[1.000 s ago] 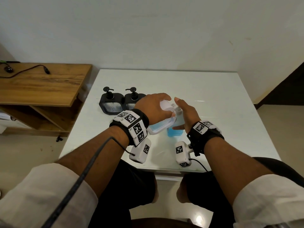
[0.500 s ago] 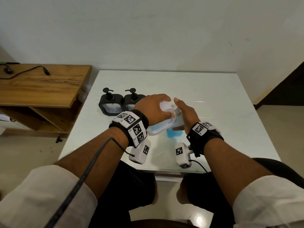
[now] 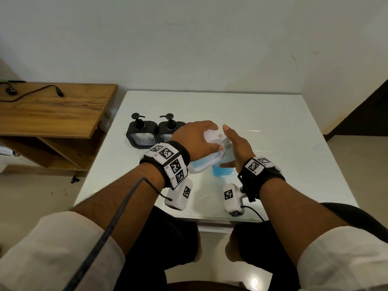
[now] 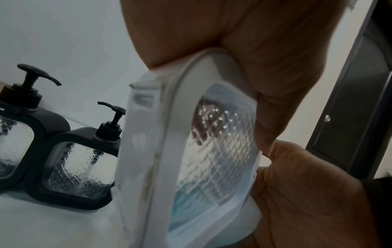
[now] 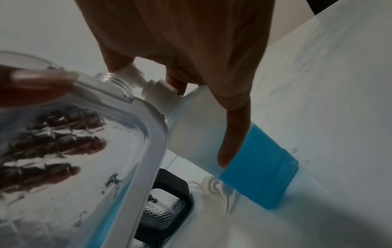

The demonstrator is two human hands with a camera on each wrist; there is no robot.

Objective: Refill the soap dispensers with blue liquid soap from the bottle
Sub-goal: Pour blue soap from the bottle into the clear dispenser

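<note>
My left hand point(image 3: 195, 137) grips a white-framed soap dispenser point(image 3: 201, 164) by its top and holds it tilted above the table, with a little blue soap pooled at its low end point(image 4: 201, 201). Its clear threaded neck point(image 5: 110, 78) is open and meets the white pump nozzle of the soap bottle point(image 5: 254, 164). The bottle point(image 3: 223, 171), about half full of blue liquid, stands on the table. My right hand point(image 3: 237, 148) holds it, fingers curled over the pump head and thumb point(image 5: 231, 137) lying down its side. Two black dispensers point(image 3: 141, 135) point(image 3: 170, 131) stand behind, pumps fitted.
A loose white pump point(image 5: 214, 184) lies on the white table point(image 3: 273, 133) beside the bottle. A wooden side table point(image 3: 52, 110) with a black cable stands to the left. A dark door point(image 4: 350, 100) is at the right.
</note>
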